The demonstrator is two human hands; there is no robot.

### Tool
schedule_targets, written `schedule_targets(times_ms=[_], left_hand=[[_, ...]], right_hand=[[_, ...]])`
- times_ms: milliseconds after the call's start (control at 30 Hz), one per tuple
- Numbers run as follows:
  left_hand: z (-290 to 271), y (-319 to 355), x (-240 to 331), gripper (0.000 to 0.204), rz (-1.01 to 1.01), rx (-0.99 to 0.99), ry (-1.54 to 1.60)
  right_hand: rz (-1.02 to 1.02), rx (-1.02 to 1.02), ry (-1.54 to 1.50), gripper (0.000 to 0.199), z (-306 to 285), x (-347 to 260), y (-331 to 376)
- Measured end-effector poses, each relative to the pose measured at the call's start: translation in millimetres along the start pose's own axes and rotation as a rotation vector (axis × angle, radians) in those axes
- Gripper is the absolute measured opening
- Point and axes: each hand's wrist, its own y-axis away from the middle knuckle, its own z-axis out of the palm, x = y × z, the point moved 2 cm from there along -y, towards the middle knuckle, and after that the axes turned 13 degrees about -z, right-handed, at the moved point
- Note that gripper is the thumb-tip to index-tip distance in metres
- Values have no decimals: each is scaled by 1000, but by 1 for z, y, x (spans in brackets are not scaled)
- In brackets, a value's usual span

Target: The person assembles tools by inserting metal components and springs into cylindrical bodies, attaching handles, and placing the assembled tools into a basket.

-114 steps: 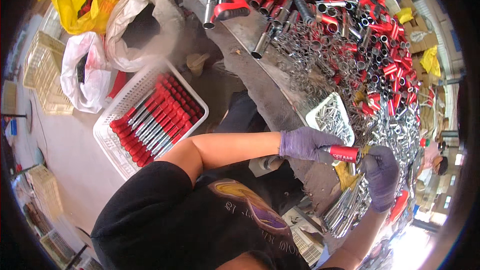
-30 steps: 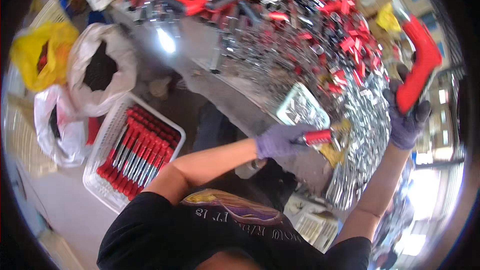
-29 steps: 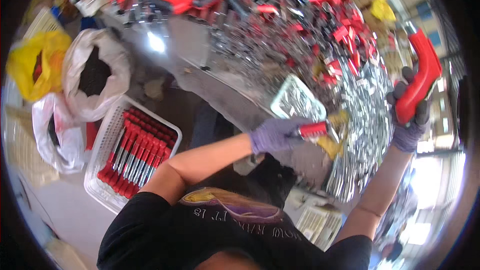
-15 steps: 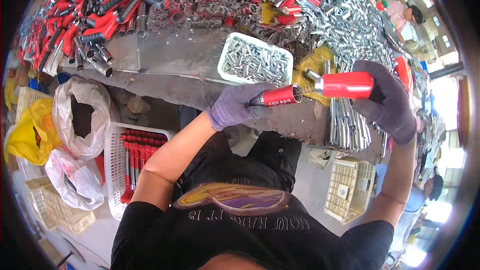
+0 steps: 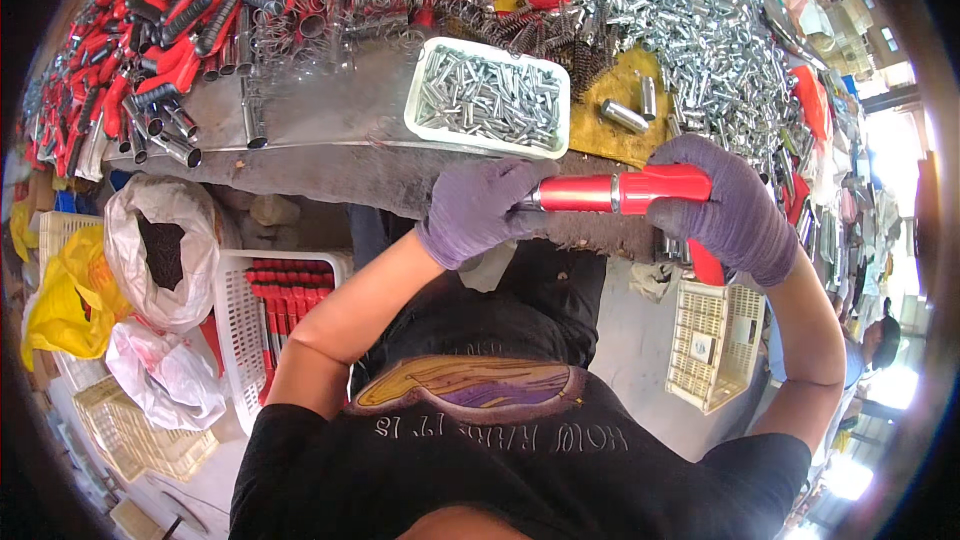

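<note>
My left hand [image 5: 485,205], in a grey-purple glove, is wrapped round the left end of a red metal tube [image 5: 580,194]. In my gloved right hand [image 5: 730,205] is a red handle [image 5: 660,183], whose lower part juts below my fingers. Tube and handle meet end to end in one line, above the front edge of the bench; how they join inside is hidden. Just beyond my left hand stands a white tray [image 5: 564,115] of small metal cylinders. Two bigger metal cylinders [image 5: 624,116] rest on a yellow cloth [image 5: 597,140] beyond the right hand.
Red-and-black handles [image 5: 175,55] are heaped at far left, coil springs [image 5: 345,35] mid-back, shiny metal parts [image 5: 725,45] at right. Below left are a white basket [image 5: 232,340] of red-topped rods and open sacks [image 5: 200,240]. A cream crate [image 5: 705,365] sits lower right. Other people [image 5: 882,340] are at far right.
My right hand has moved left and slightly down, bringing the handle against the tube's open end. Its silver tip no longer shows. The left hand still grips the tube.
</note>
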Motion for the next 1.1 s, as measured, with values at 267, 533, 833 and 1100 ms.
schedule_targets(times_ms=[267,533,833,1100], left_hand=[[-11,-13,-17,43,-134,-478,52],[-8,3,5,37,-31,-42,-62],[9,3,7,41,-19,-390,-413],[4,-2,5,38,156,-305,-176]], right_hand=[[-243,-69,239,41,8,-17,3],[-12,16,16,42,21,-2,23],[497,125,-694,38,53,17,54],[-100,-17,80,43,43,9,53]])
